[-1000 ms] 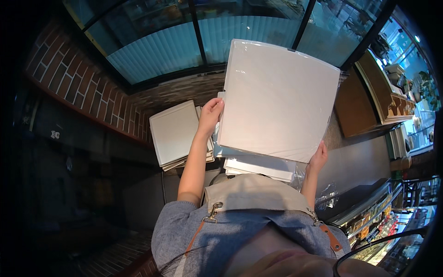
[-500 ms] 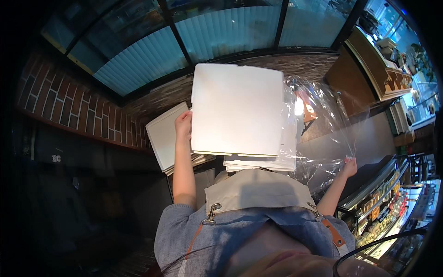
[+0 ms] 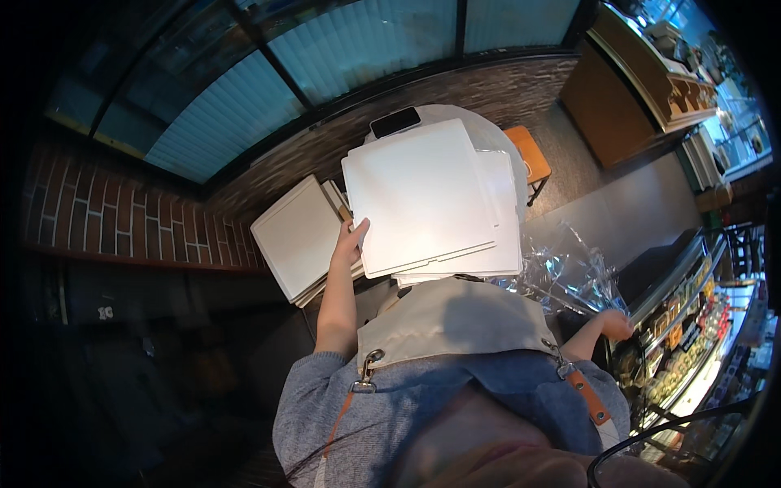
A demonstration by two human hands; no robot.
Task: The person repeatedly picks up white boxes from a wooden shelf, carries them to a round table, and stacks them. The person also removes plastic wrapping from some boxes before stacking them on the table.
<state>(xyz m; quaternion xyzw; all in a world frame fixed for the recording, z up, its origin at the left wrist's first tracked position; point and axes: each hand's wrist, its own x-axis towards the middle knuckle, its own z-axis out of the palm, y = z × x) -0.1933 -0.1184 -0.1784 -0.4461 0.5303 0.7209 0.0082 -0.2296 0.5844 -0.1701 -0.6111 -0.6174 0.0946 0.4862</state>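
My left hand [image 3: 350, 246] grips the left edge of a stack of flat white cardboard sheets [image 3: 423, 199], thumb on top. The stack lies tilted over more white cardboard [image 3: 506, 236] on a round table [image 3: 490, 130]. Out to the lower right, my right hand [image 3: 616, 324] is closed on a crumpled clear plastic wrap [image 3: 569, 272], which trails back toward the table and hangs apart from the top sheets. Beside my left forearm sits another pile of white cardboard [image 3: 297, 236].
A dark-screened phone [image 3: 395, 122] lies at the table's far edge. Beyond the table stands an orange-topped stool [image 3: 529, 153], with a wooden counter [image 3: 606, 114] behind it. A lit display case [image 3: 679, 342] runs along my right. Brick wall [image 3: 146, 220] borders the left.
The plastic wrap has come away from the cardboard and bunched up as my right hand moved lower. My left hand and the stack have lowered, uncovering the table, phone and stool.
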